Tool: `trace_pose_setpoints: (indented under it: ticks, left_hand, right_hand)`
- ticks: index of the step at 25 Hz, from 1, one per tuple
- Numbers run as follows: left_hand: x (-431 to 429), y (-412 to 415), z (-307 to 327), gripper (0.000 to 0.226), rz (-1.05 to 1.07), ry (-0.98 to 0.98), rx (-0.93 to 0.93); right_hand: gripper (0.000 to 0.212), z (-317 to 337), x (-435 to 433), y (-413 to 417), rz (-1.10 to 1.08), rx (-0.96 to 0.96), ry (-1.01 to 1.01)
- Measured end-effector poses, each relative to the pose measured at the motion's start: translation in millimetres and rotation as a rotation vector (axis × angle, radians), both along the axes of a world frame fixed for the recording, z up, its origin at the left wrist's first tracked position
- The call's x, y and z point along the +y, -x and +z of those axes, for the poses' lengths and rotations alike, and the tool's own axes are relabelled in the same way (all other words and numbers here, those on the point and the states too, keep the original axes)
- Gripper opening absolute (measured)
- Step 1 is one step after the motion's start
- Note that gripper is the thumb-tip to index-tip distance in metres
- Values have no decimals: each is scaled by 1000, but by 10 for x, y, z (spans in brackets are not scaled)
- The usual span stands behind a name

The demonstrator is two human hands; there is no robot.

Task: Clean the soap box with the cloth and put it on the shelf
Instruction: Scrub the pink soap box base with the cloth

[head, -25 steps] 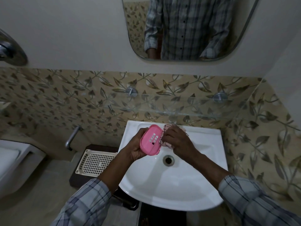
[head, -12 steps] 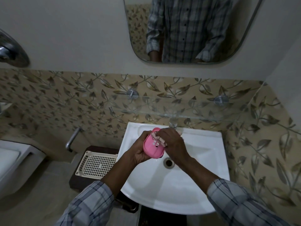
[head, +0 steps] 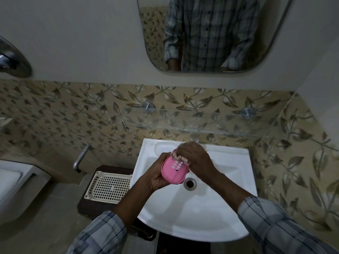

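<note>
— Leafy tiles, white sink [head: 198, 217]. Where is the box?
— Over the sink. My left hand [head: 156, 176] is clamped round the box [head: 174, 171]; my right hand [head: 197, 160] squeezes the cloth [head: 178, 158] on its top end.
— How do I wipe well?
— Hold firm, rub every hole. The shelf [head: 229, 123] waits above.

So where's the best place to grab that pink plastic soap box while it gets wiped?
By its long edges, from the left, as the left hand does now. The pink plastic soap box is a shallow oval, so this likely leaves its slotted face open to the checked cloth under the right hand.
</note>
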State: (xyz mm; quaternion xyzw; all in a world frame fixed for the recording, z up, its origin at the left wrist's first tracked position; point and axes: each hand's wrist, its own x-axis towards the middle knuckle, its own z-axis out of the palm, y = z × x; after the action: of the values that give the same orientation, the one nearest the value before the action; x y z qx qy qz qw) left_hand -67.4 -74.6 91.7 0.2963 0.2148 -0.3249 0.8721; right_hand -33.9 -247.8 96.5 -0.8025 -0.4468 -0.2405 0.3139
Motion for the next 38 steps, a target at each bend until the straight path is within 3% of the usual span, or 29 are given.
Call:
trace_pose_setpoints:
  ticks: [2,4,5,8,10,11,15,18,21,24,26,30,32,35,38]
  left_hand:
    - [1,-31,10,42,40,3,-30]
    - [24,-71,19,48,75,-57,-68]
    - [59,-90,9,49,92,-100,-83]
    - [201,-94,-32,55,97,-174,-33]
    - [264,-76,-65,63,74,-179,-36]
    - [262,-62,-74,65,82,-162,-36]
    - [225,-22,-70,71,105,-57,-121]
    - [226,-46,-10,74,34,37,-187]
    - [158,-31,16,65,-33,44,-212]
    - [90,13,-33,63,62,42,-173]
    - [85,48,-79,67,171,86,-140]
    - [1,90,-104,67,321,137,-110]
    - [-76,109,-94,68,370,156,-103]
    - [-155,120,-64,70,363,137,-79]
    - [-174,134,-76,63,364,112,-81]
  right_hand:
    - [32,-51,71,75,6,2,34]
    - [46,-15,109,179,117,217,25]
    - [42,42,76,149,43,390,-69]
    - [25,149,-187,-141,-486,859,-597]
    - [24,147,-260,-182,-480,1193,-962]
    - [24,146,-258,-161,-449,1270,-1033]
    - [27,109,-223,-96,-517,1241,-766]
    - [36,95,-257,-131,-352,1435,-777]
    - [42,125,-288,-125,-152,1572,-628]
    - [31,132,-334,-120,-228,1578,-548]
    - [29,75,-400,-92,-232,1650,-620]
    - [82,-294,-369,268,-43,1933,-1075]
    - [92,-496,-166,548,2,1973,-1165]
    - [83,-517,127,729,-153,1856,-1260]
    - [36,-376,199,595,-322,1613,-1270]
